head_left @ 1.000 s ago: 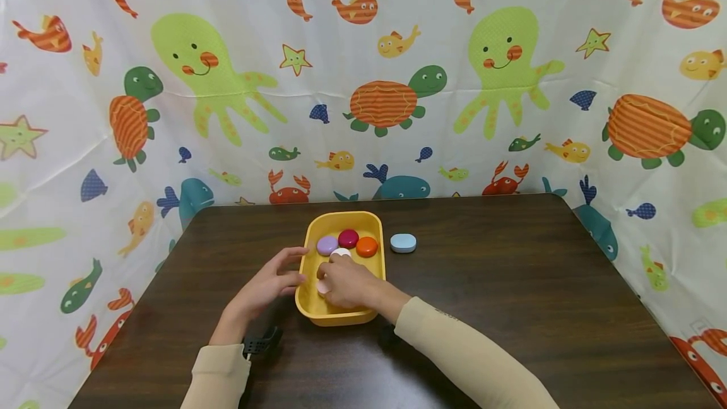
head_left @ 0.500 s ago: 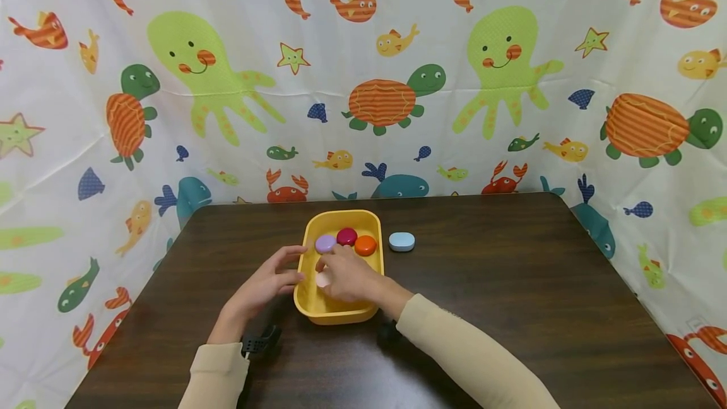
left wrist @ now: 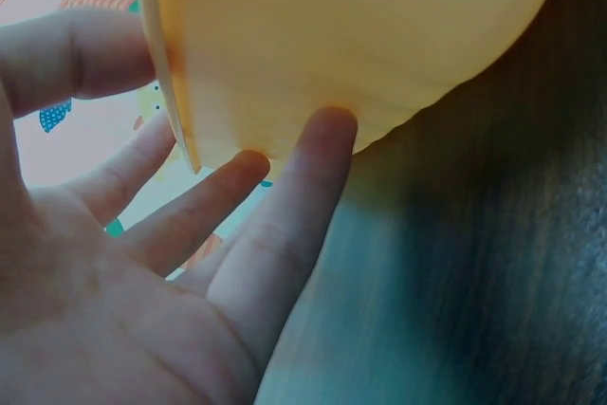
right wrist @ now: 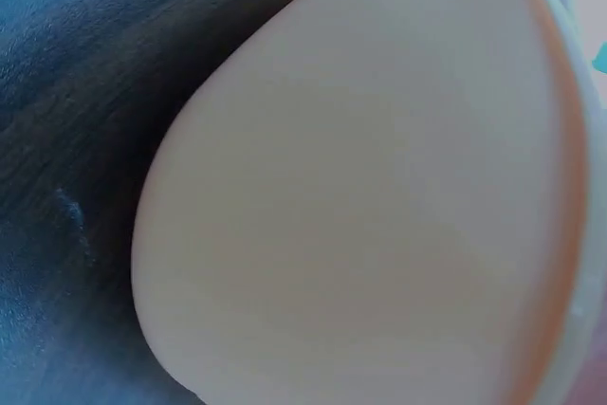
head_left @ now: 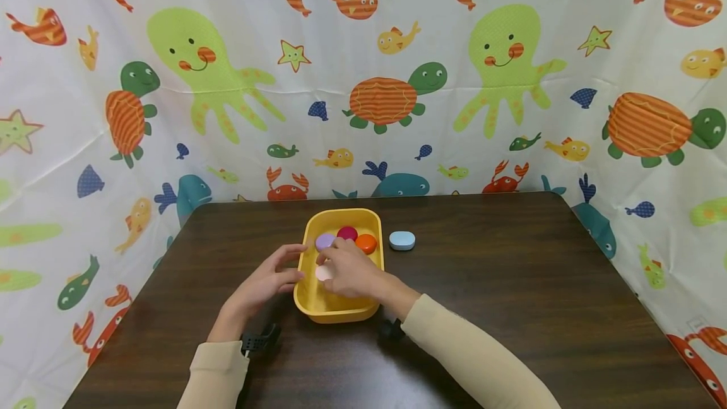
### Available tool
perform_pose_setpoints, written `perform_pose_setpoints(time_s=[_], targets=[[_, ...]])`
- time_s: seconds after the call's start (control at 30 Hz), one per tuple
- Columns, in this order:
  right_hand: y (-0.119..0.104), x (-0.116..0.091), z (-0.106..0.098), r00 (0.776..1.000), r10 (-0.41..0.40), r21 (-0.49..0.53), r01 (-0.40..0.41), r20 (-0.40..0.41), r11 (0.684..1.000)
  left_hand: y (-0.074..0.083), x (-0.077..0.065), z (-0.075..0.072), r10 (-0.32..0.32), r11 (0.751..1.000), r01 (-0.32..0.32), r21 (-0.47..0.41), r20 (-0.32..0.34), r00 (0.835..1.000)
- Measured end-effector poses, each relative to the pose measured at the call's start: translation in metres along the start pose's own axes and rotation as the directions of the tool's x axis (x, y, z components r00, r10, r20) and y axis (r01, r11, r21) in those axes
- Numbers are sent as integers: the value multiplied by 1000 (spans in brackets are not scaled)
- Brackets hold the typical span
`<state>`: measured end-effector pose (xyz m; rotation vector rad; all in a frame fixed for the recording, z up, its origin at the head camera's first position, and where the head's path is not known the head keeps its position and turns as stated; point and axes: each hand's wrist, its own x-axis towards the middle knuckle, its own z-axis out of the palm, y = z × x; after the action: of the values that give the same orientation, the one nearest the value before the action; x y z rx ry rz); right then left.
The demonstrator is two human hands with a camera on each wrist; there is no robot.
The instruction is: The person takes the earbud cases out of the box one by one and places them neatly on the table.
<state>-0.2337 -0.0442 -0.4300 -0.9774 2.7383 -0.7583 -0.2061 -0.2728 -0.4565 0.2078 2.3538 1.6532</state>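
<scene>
In the head view a yellow plastic tray [head_left: 370, 216] stands on the table. My right hand [head_left: 356, 269] reaches over its near right wall and pinches a pale pink round piece [head_left: 324, 272] inside it. Beyond those fingers lie a lilac round piece [head_left: 325, 241], a dark magenta one [head_left: 347, 233] and an orange one [head_left: 366, 243]. My left hand [head_left: 265, 283] touches the tray's left side; in the left wrist view its fairly straight fingers [left wrist: 318, 168] rest against the outer wall. The right wrist view shows mostly the tray's outer wall [right wrist: 351, 187], with that hand's fingers hidden.
A light blue oval piece [head_left: 402, 240] lies on the dark wooden table [head_left: 500, 283], just right of the tray. Behind the table hangs a white curtain [head_left: 318, 30] printed with sea animals. A black strap [head_left: 261, 339] is at the left wrist.
My right hand has shifted slightly toward the tray's far end with the pale pink piece. A white piece seen earlier ahead of its fingers is now hidden. The left hand stays at the tray.
</scene>
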Motion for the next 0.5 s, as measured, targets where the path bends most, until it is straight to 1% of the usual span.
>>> perform_pose_setpoints(time_s=[0.3,0.5], targets=[[-7,-10,-12,999,-17,49,18,-28,999,0,2,-1,11,1000,-11,9,12,1000],[-10,-14,-18,998,-35,53,38,-56,998,0,2,-2,6,1000,-6,7,15,1000]])
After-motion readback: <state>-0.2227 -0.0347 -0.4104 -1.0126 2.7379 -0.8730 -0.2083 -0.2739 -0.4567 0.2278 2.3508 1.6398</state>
